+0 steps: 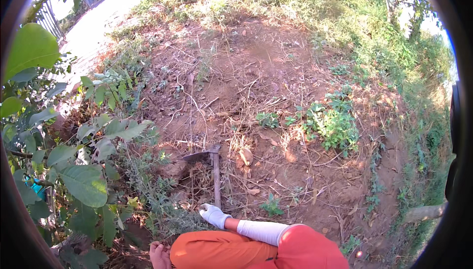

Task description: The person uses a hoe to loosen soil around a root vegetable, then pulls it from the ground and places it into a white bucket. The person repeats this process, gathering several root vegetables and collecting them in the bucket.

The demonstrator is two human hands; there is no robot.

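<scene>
My right hand (214, 216), in a white glove, is closed at the near end of the visible wooden handle of a hoe (217, 180). The handle runs away from me to a dark metal hoe blade (197, 156), which points left at the dug soil and roots. Beyond the glove, the rest of the handle is hidden. My left hand (160, 255) is bare, low beside my bent knee in orange trousers (218, 250). Its fingers are curled, and the picture does not settle whether anything is in them. A pale, rounded lump (246, 156) lies just right of the hoe head.
Leafy branches (85, 184) crowd the left side, close to my left hand. Dry stems and roots litter the reddish soil (255, 66). A green weed clump (334, 125) grows to the right, and tall grass (425, 121) lines the far right. A fence (48, 18) stands at upper left.
</scene>
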